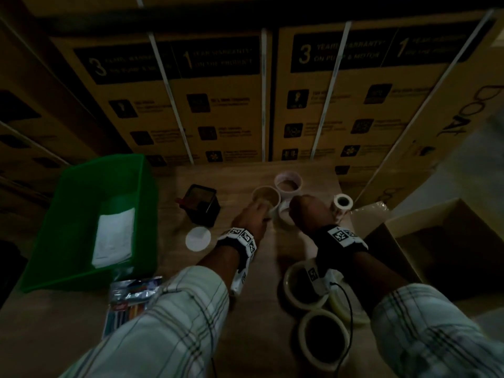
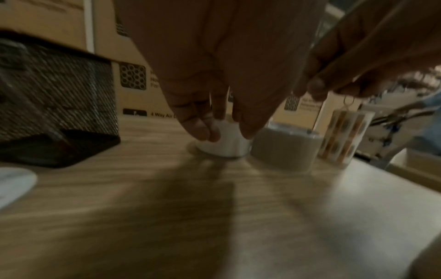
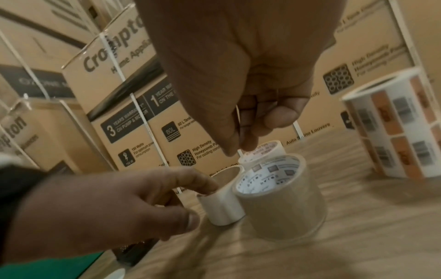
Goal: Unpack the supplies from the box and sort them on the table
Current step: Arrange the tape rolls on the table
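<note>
On the wooden table [image 1: 245, 268], my left hand [image 1: 260, 211] grips a small white tape roll [image 2: 226, 147]. Its index finger lies on the rim and its thumb on the outer wall [image 3: 222, 207]. Touching that roll on the right stands a wider tan tape roll [image 3: 284, 205]. My right hand [image 3: 243, 143] hovers just above it with loosely curled fingers and holds nothing. A third tape roll [image 1: 288, 182] stands behind them. A printed label roll [image 1: 343, 204] stands upright to the right. The open cardboard box [image 1: 436, 241] is at the table's right edge, its inside dark.
A green bin [image 1: 81, 227] with a white sheet inside stands at the left. A black mesh holder [image 1: 203, 204] and a white round lid [image 1: 198, 238] sit beside it. Three larger tape rolls [image 1: 323, 336] lie near me, a pen pack [image 1: 131, 304] front left. Stacked cartons wall the back.
</note>
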